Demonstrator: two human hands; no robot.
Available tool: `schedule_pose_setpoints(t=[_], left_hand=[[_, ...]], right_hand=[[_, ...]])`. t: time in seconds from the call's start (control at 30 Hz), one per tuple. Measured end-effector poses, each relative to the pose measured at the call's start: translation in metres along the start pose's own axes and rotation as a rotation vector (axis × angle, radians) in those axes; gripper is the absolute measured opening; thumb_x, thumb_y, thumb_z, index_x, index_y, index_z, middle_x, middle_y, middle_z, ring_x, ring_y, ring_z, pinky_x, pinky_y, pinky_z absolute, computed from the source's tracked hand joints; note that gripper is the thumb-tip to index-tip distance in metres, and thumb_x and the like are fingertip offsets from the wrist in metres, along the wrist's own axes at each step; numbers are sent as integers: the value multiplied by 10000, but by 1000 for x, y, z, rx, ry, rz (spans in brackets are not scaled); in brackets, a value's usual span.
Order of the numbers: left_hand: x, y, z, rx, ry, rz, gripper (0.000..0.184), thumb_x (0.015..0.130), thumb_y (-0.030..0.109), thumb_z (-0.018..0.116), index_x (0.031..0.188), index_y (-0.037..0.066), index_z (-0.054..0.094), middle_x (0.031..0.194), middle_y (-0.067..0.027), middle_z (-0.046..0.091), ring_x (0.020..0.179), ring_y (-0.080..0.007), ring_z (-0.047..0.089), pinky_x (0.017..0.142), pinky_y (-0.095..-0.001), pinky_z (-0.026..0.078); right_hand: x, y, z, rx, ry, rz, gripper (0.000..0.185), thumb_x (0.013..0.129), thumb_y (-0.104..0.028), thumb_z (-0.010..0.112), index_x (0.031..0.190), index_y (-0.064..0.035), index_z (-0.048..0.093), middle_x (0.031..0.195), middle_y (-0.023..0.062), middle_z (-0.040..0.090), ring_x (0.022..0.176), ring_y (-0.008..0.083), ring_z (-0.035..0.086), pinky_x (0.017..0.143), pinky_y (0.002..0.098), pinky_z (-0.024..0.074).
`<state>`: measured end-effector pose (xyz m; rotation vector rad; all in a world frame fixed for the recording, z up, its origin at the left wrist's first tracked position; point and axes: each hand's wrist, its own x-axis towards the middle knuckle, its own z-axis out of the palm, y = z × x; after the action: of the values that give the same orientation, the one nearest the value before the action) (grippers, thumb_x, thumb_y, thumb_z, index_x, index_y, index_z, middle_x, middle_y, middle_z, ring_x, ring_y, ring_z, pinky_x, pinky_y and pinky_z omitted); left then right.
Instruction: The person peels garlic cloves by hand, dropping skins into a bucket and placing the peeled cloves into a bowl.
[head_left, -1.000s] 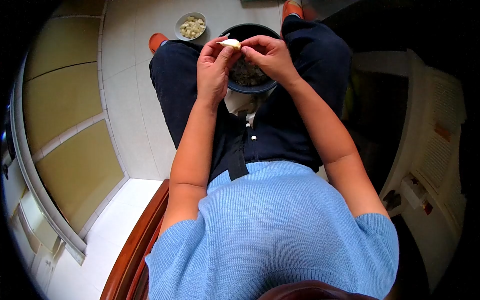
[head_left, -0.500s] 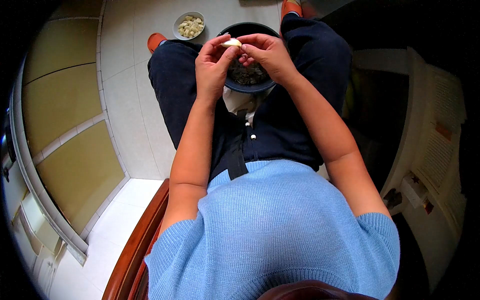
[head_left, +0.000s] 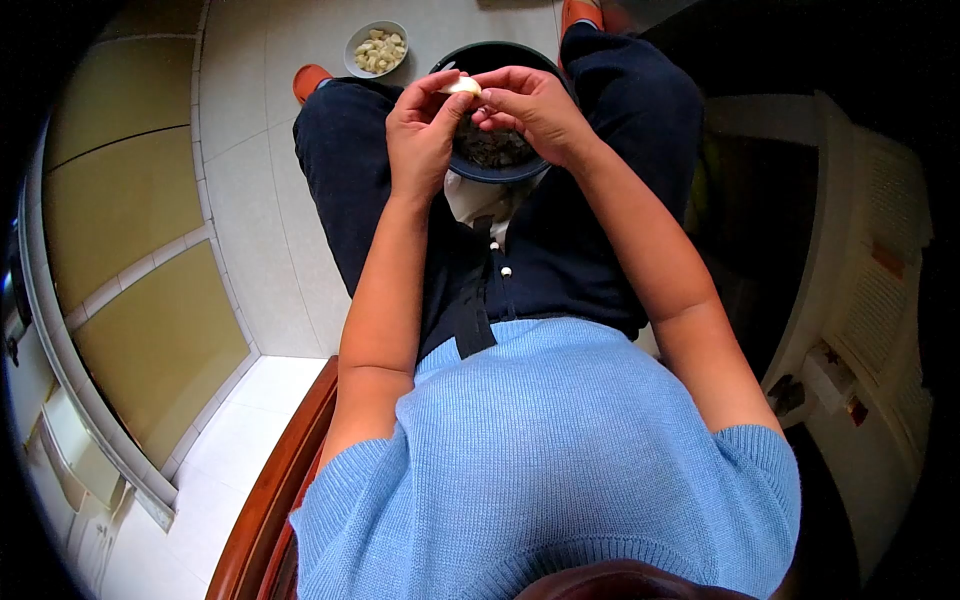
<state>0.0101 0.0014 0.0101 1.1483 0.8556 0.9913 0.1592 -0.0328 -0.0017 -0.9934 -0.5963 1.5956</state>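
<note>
A pale garlic clove (head_left: pixel 462 86) is pinched between the thumb and fingers of my left hand (head_left: pixel 422 130). The fingertips of my right hand (head_left: pixel 540 112) close on the clove's right end. Both hands are over a dark round bucket (head_left: pixel 518 176) between my knees. Dark, papery scraps (head_left: pixel 496 150) lie inside it, partly hidden by my hands. Beyond my left knee, a white bowl (head_left: pixel 350 52) on the floor holds several peeled cloves (head_left: pixel 380 50).
My feet wear orange slippers (head_left: pixel 308 82). Pale floor tiles (head_left: pixel 243 200) lie to the left, beside yellowish panels (head_left: pixel 160 350). A reddish wooden chair edge (head_left: pixel 275 480) is at my left side. Dark shapes fill the right.
The clove looks whiter, with less yellowish skin showing than a second ago. My right hand's lower fingers have curled under beside it. The view has shifted slightly.
</note>
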Motion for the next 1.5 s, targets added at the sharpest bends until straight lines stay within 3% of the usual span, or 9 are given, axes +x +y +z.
schedule_pose_setpoints(t=[0.37, 0.63, 0.93, 1.17, 1.23, 1.33, 1.4, 1.47, 1.5], left_hand=[[1, -3, -2, 34, -14, 12, 216, 814, 42, 625, 1021, -13, 596, 968, -73, 628, 860, -117, 596, 757, -214, 466], [3, -3, -10, 302, -144, 170, 142, 807, 26, 623, 944, -10, 640, 902, -50, 615, 809, -98, 585, 740, -206, 455], [-1, -5, -7, 330, -185, 176, 136, 794, 13, 625, 926, 1, 658, 862, -41, 603, 801, -104, 576, 711, -207, 458], [-1, -5, -2, 483, -132, 165, 139, 811, 39, 621, 941, 0, 649, 887, -46, 616, 823, -111, 576, 743, -217, 456], [0, -9, 4, -60, 87, -89, 154, 838, 75, 607, 968, -6, 624, 935, -71, 625, 844, -118, 579, 762, -225, 461], [1, -16, 11, -269, 176, -96, 157, 855, 98, 595, 973, -3, 618, 914, -54, 639, 797, -100, 578, 725, -210, 456], [0, -21, 13, -233, 181, -80, 144, 838, 102, 616, 943, 4, 632, 899, -49, 622, 800, -104, 574, 737, -211, 451], [3, -31, 9, 172, 190, 147, 146, 819, 110, 638, 925, 10, 641, 880, -46, 588, 790, -102, 565, 738, -215, 448], [3, -28, 9, 170, 192, 150, 146, 819, 110, 638, 925, 10, 641, 880, -46, 588, 790, -102, 565, 738, -215, 448]], right_hand=[[2, 2, 0, -57, -6, -19, 235, 823, -88, 600, 1012, 49, 572, 886, 114, 621, 712, 159, 630, 661, 248, 537], [-1, -5, -1, -154, -19, -14, 167, 807, -74, 594, 932, 35, 580, 834, 106, 628, 681, 150, 626, 617, 248, 533], [0, 5, -7, -137, -50, -14, 140, 783, -76, 614, 869, 28, 577, 766, 103, 629, 632, 152, 622, 576, 254, 525], [3, 2, -6, -196, -13, 34, 179, 810, -70, 587, 964, 22, 576, 818, 79, 614, 715, 125, 613, 653, 231, 518], [1, 2, -1, -114, -11, 47, 216, 815, -85, 597, 1003, 19, 574, 862, 81, 617, 766, 127, 614, 685, 236, 518], [3, 12, 8, -142, 14, -59, 275, 827, -127, 609, 1061, 10, 563, 959, 97, 606, 853, 145, 605, 724, 263, 523], [7, 18, 8, 106, 34, 7, 284, 867, -150, 571, 1104, 5, 540, 1032, 91, 588, 927, 159, 585, 798, 287, 511], [8, 15, 4, 176, 11, 11, 285, 890, -162, 542, 1137, -19, 542, 1015, 76, 602, 939, 154, 588, 808, 290, 505], [8, 11, 3, 172, -1, 12, 284, 892, -166, 538, 1136, -22, 545, 1016, 77, 605, 938, 154, 590, 809, 292, 507]])
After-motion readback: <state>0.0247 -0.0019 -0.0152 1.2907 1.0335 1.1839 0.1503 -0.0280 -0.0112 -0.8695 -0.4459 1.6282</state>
